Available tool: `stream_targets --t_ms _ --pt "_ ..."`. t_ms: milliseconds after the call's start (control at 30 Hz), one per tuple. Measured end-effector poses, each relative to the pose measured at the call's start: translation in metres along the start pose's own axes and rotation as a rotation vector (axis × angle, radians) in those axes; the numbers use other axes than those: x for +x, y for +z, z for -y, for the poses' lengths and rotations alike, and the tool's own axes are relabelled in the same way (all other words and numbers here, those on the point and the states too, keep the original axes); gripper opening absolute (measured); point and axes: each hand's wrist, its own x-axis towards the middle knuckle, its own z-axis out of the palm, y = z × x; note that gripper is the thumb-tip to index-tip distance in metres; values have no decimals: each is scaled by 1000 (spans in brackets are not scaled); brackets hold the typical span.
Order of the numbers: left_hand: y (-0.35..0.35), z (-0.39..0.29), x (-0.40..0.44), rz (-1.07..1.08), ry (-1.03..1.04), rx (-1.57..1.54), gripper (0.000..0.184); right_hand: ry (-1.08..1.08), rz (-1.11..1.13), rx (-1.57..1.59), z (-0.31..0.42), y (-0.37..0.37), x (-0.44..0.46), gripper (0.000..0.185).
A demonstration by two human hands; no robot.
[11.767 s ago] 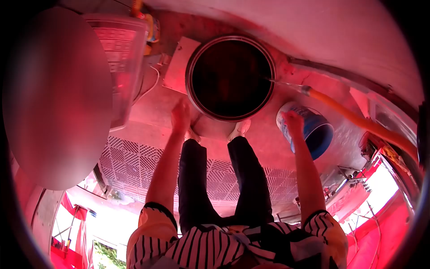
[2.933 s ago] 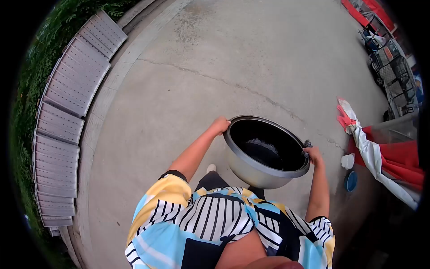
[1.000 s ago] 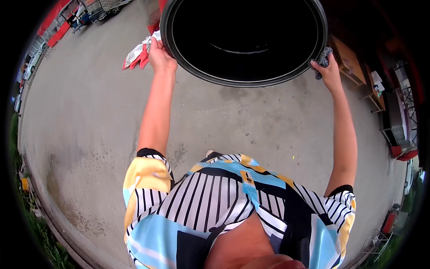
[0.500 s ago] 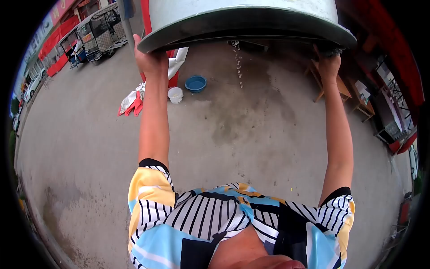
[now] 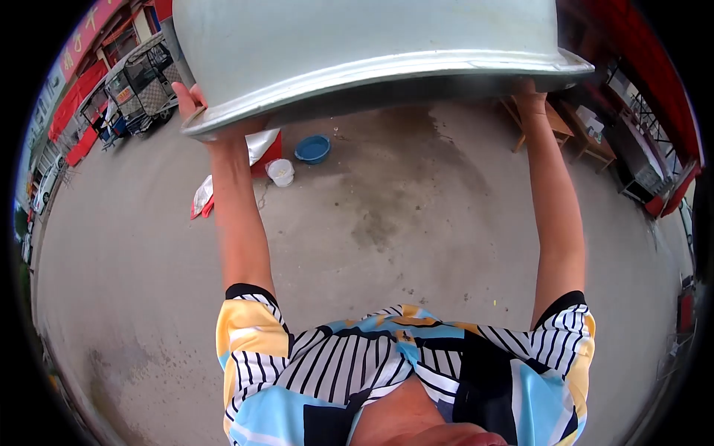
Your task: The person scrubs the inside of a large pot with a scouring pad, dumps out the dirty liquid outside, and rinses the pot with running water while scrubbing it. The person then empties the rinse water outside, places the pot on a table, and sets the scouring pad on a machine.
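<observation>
Across the top of the view is a large silver metal pot [image 5: 364,37], raised in front of me and tipped so that its wide rolled rim faces down toward me. Its inside is a dark strip under the rim and cannot be made out. My left hand [image 5: 187,101] grips the left end of the rim, with fingers showing outside it. At the right end, my right hand [image 5: 529,97] grips the rim from below; its fingers are mostly hidden by the metal.
On the concrete ground [image 5: 387,260] stand a blue basin [image 5: 312,149] and a white bucket [image 5: 280,172]. Red and silver cloth or gloves [image 5: 202,198] lie beside them. Wooden benches [image 5: 558,123] are at right, and three-wheeled vehicles [image 5: 141,89] at left. A wet patch darkens the ground.
The pot has tilted and swung left, lowering its left end with my left hand and showing more of its outer side. The string of falling water drops is almost gone.
</observation>
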Motion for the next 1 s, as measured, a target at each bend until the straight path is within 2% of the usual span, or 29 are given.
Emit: stream_targets --t_ms 67,133,167,200,233,267,300,333,367,433,467,533,600,700,733,767,833,867,900,933,967,1000 --pt "29 -2 -11 -41 -25 42 56 31 -47 -89 -13 -3 -11 28" --pt "36 0 -18 7 0 124 67 4 -24 -348 -40 -4 -32 27" --pt "-4 7 -1 150 -7 41 69 -22 8 -506 -62 -2 -44 27" --pt "9 6 -10 189 10 -24 70 -48 44 -653 -86 2 -56 28" --pt "10 7 -16 218 25 -225 65 -74 84 -791 -104 6 -65 29" --pt "17 10 -27 234 211 -10 50 -101 126 -921 -112 10 -67 31" --pt "29 9 -38 400 258 70 40 80 84 -388 -92 1 -58 33" --pt "42 7 -50 562 310 149 31 285 65 -63 -78 -8 -58 33" --pt "52 6 -61 620 339 314 24 482 -19 256 -64 -18 -58 33" --pt "78 18 -84 717 353 555 16 422 -137 15 -79 -24 -69 34" --pt "91 25 -91 823 335 558 14 455 -152 -43 -100 -20 -92 43" --pt "86 57 -100 918 254 783 14 1090 196 301 -103 -42 -126 50" --pt "77 101 -118 900 154 901 16 954 392 -232 -102 -67 -169 53" --pt "30 175 -158 842 -12 1186 25 1130 556 -329 -125 -130 -262 56" --pt "9 200 -171 840 -42 1324 26 1292 618 -265 -132 -161 -295 56" --pt "-5 220 -185 834 -133 1498 28 1216 717 -422 -139 -196 -337 58" --pt "-60 268 -201 865 -431 1890 34 1281 781 -601 -153 -280 -426 57" --pt "-86 276 -226 842 -525 2008 37 1495 807 -691 -148 -339 -471 59" --pt "-110 278 -246 786 -689 2127 39 1556 711 -775 -139 -412 -542 57" --pt "-136 274 -264 688 -828 2238 40 1950 554 -737 -120 -481 -577 43" --pt "-158 261 -278 603 -952 2297 39 2201 344 -784 -85 -539 -578 25" --pt "-180 245 -287 486 -1074 2360 39 2425 -124 -653 -50 -602 -598 23"
